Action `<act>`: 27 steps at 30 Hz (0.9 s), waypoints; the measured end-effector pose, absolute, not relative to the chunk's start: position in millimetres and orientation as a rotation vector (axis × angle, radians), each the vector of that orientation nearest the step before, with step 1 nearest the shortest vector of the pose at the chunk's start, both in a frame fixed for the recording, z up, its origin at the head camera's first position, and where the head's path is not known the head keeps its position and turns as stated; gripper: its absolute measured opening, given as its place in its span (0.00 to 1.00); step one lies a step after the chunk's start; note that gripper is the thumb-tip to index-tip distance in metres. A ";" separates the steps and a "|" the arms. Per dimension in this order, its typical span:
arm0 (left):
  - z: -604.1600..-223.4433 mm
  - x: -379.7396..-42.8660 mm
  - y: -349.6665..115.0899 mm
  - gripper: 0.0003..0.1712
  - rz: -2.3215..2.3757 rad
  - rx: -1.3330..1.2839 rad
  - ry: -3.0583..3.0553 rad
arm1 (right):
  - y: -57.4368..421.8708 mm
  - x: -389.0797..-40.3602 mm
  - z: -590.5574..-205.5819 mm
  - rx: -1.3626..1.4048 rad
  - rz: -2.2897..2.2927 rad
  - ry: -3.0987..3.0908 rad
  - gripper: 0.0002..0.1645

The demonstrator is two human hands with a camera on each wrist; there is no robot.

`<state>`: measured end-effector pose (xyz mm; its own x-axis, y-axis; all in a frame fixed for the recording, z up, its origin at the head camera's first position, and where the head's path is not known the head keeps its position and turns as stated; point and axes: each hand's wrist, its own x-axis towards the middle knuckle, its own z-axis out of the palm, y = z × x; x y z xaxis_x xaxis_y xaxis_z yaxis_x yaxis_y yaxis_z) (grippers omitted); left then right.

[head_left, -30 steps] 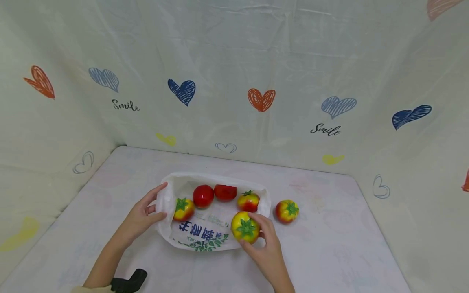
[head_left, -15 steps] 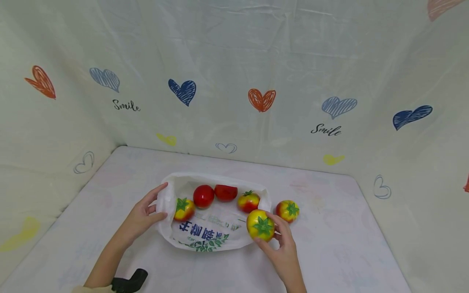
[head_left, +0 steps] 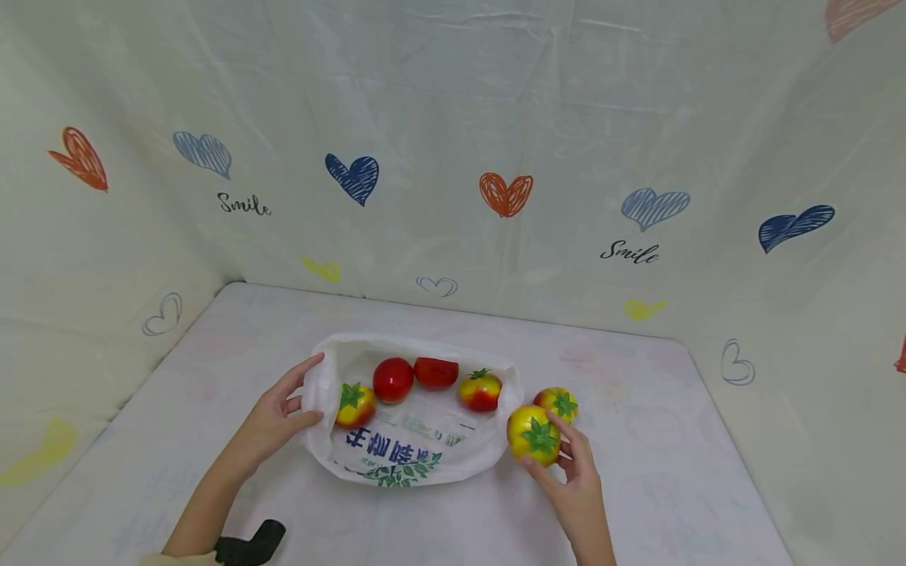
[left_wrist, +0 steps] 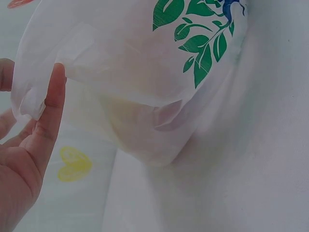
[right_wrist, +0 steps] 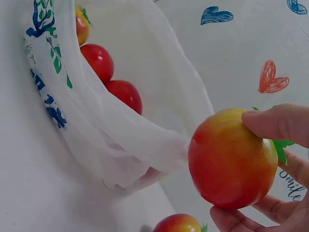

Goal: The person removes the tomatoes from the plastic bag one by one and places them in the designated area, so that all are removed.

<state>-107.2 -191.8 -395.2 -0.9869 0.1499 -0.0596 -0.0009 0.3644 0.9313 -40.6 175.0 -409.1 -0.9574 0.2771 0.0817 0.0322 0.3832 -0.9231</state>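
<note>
My right hand (head_left: 576, 483) grips a red-and-yellow tomato (head_left: 529, 434) with a green leafy top, just off the bag's right side. In the right wrist view the thumb lies on top of this tomato (right_wrist: 231, 162), fingers below and behind. My left hand (head_left: 272, 424) holds the left rim of a white plastic bag (head_left: 425, 464), which lies with its mouth spread. The left wrist view shows the bag's edge (left_wrist: 34, 94) between thumb and fingers. Inside are two red tomatoes (head_left: 392, 380) and two red-and-yellow ones (head_left: 480, 391).
Another red-and-yellow tomato (head_left: 562, 401) sits on the white table (head_left: 658, 472) right of the bag, partly hidden behind the held one. A black strap-like piece (head_left: 251, 542) shows near the left forearm. A curtain with printed hearts (head_left: 506, 194) closes off the back and sides.
My right hand has moved the gripped tomato rightward, from over the bag's front right part to outside its right rim. The left hand and the bag have stayed in place.
</note>
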 end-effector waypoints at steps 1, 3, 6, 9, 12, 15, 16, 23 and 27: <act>-395.2 -107.1 -191.9 0.44 1.694 0.138 2.481 | 176.5 -40.9 -409.9 -0.287 1.602 -2.418 0.40; -395.1 -107.1 -192.2 0.44 1.693 0.140 2.484 | 180.3 -41.6 -415.6 -0.281 1.577 -2.400 0.40; -395.0 -107.1 -192.3 0.44 1.690 0.138 2.486 | 189.0 -43.9 -429.8 -0.266 1.542 -2.378 0.40; -395.4 -107.0 -192.3 0.44 1.689 0.138 2.488 | 201.5 -49.1 -452.9 -0.276 1.506 -2.374 0.41; -395.9 -107.2 -192.4 0.44 1.687 0.139 2.491 | 215.7 -55.0 -475.2 -0.331 1.497 -2.400 0.42; -396.4 -107.5 -192.7 0.44 1.685 0.140 2.492 | 225.6 -58.8 -487.6 -0.395 1.501 -2.413 0.42; -396.4 -107.6 -192.8 0.44 1.685 0.140 2.492 | 228.1 -59.6 -489.9 -0.404 1.508 -2.408 0.43; -396.6 -107.8 -193.1 0.44 1.686 0.142 2.486 | 238.0 -61.8 -496.0 -0.484 1.506 -2.386 0.43; -396.9 -107.9 -193.2 0.44 1.689 0.149 2.487 | 242.9 -63.6 -500.9 -0.579 1.465 -2.391 0.42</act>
